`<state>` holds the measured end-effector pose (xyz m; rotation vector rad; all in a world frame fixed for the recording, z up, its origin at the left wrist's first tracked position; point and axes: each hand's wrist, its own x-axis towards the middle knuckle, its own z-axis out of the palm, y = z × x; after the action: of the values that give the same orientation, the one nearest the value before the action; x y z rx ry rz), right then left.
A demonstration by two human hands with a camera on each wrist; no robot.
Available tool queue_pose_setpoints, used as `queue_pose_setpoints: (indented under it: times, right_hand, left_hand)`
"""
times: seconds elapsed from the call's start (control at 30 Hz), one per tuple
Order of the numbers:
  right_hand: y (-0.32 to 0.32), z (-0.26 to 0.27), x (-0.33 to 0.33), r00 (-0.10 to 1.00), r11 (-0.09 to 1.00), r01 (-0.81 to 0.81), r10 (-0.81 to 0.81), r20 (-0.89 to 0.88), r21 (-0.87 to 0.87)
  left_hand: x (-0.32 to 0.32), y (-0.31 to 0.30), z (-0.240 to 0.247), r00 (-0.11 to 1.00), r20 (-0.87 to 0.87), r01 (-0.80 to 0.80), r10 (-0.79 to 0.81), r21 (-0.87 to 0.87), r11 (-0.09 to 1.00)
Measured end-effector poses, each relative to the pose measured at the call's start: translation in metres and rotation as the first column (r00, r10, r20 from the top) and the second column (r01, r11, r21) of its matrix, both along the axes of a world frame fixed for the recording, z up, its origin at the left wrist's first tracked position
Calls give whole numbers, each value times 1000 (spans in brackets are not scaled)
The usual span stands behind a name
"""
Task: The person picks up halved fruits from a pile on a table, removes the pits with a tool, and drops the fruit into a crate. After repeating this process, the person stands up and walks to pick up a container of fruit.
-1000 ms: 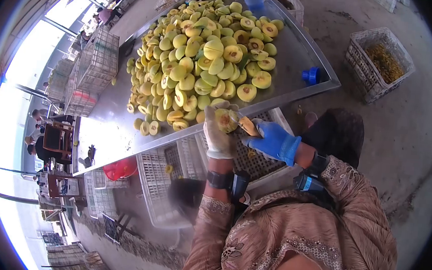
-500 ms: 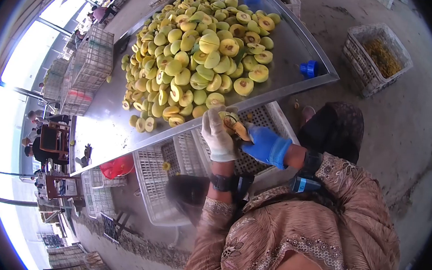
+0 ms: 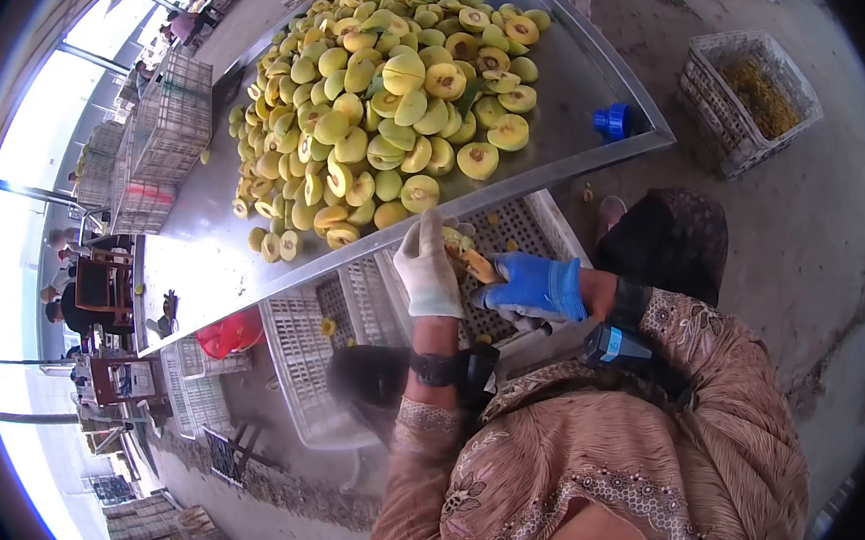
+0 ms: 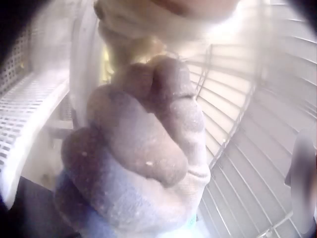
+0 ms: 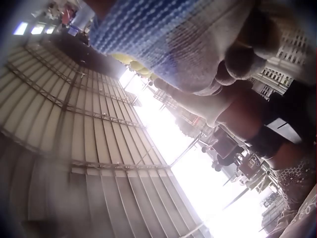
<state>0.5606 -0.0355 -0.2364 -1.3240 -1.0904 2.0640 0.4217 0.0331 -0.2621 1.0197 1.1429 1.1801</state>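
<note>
My left hand (image 3: 426, 270), in a white glove, grips a yellow-green stone fruit (image 3: 456, 240) at the table's front edge. In my right hand (image 3: 540, 287), gloved in blue with grey-coated fingers, is a small tool with a tan, wood-like handle (image 3: 480, 266); its working end is hidden at the fruit. The left wrist view has the right hand's curled fingers (image 4: 133, 148) close below the white glove (image 4: 148, 25). In the right wrist view, the blue knit glove (image 5: 163, 39) covers the tool. A large heap of halved fruit (image 3: 363, 115) lies beyond both hands.
The heap rests on a metal table (image 3: 574, 109) with a raised rim. A blue cap-like piece (image 3: 611, 121) sits near its right corner. Below the hands is a perforated crate (image 3: 556, 228), with another white crate (image 3: 311, 362) to its left. A further crate (image 3: 750, 102) stands right.
Both hands stay together at the fruit. The right hand and tool have turned against it, and the grey fingers now show below. The whole scene has shifted slightly left and up.
</note>
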Motion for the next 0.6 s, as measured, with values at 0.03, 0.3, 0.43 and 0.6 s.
queue_pose_setpoints:
  times: [0.03, 0.3, 0.43, 0.6]
  right_hand:
    - [0, -1, 0, 1000, 1000, -11, 11, -12, -5]
    - [-4, -6, -1, 983, 998, -58, 52, -178, -30]
    - [-9, -19, 7, 843, 987, -135, 69, -533, -86]
    - [-5, -35, 6, 740, 954, -220, 27, -672, -204]
  left_hand:
    - [2, -3, 2, 1000, -16, -25, 25, 17, 1000]
    - [-7, -2, -6, 999, -18, 28, -29, -54, 998]
    - [-16, -2, -4, 983, -78, 162, -167, -66, 985]
    - [-14, -6, -15, 989, 88, 126, -123, -37, 991]
